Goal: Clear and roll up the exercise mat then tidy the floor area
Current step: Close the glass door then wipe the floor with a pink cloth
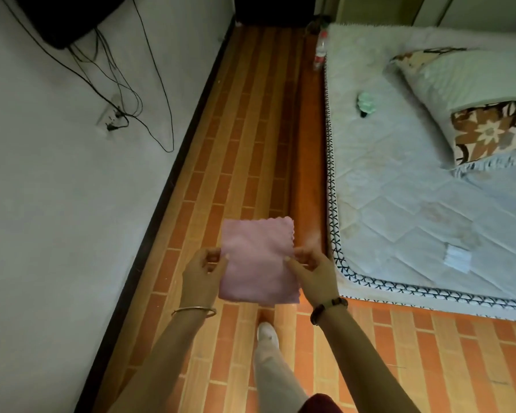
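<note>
- Between my two sets of fingers (221, 263) a pink cloth (258, 263) hangs spread above the floor (236, 129). The left hand (201, 272) pinches its left edge and the right hand (312, 271) pinches its right edge, thumb on top each side. Both are grasping the cloth and neither is released.
- I judge the cloth to be light, limp and soft, with no stiffness of its own. It sags wherever it is not held, so the edges or corners are the places to take it. The edge beyond the right fingers is scalloped. It looks doubled over, though I cannot be sure.
- Beyond and to the right of the right fingers lies the exercise mat (307, 144), rolled into a long orange-brown tube. It runs away from me on the floor, along the edge of the mattress (399, 204).
- I expect the mat to be fairly light but long and springy, apt to loosen if lifted by one end. A hold near the middle, or one hand toward each end, should keep the roll closed.
- Far ahead of the fingers, at the roll's far end, a clear bottle (320, 50) with a red label stands upright. I cannot tell what is in it, or how full it is.
- Well to the right of the fingers, the mattress carries a pillow (459, 93) and a small green object (365, 104) that I cannot identify.
</note>
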Demonstrator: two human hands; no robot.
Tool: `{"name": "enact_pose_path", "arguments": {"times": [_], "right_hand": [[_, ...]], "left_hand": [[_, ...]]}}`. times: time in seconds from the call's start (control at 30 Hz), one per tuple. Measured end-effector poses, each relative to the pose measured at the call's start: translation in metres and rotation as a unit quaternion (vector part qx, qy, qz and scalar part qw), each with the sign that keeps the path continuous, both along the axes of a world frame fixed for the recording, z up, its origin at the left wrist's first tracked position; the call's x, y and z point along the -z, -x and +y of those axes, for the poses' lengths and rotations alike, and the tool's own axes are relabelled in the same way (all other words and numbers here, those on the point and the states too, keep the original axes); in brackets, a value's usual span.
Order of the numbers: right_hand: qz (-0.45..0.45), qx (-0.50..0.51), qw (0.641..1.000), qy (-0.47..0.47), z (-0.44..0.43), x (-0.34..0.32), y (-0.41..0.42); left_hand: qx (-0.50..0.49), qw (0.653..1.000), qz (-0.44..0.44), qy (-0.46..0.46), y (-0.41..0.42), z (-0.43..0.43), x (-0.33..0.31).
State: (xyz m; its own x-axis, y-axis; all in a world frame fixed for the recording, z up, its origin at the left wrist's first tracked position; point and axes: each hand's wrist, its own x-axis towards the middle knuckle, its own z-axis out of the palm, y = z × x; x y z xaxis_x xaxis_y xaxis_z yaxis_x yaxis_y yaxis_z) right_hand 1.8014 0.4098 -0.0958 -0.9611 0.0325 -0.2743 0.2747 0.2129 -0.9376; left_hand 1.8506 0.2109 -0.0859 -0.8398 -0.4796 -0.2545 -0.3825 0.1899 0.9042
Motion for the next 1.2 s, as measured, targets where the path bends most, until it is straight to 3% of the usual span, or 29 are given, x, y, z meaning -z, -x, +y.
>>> {"name": "enact_pose_path", "arguments": {"times": [0.27,0.67,0.93,1.2], "right_hand": [[-0.041,0.008,0.998,0.042,-0.048,0.003,0.086],[-0.056,0.049,0.997,0.009,-0.129,0.012,0.199],[-0.057,0.147,0.987,-0.023,-0.198,0.018,0.276],[-0.085,0.255,0.963,-0.035,-0.213,0.019,0.323]], "left_hand": [[0.016,0.999,-0.026,0.031,0.094,-0.053,-0.008],[0.089,0.994,-0.039,0.05,0.236,-0.134,0.0],[0.177,0.983,-0.033,0.043,0.349,-0.195,-0.005],[0.301,0.951,-0.052,0.044,0.44,-0.189,0.007]]}}
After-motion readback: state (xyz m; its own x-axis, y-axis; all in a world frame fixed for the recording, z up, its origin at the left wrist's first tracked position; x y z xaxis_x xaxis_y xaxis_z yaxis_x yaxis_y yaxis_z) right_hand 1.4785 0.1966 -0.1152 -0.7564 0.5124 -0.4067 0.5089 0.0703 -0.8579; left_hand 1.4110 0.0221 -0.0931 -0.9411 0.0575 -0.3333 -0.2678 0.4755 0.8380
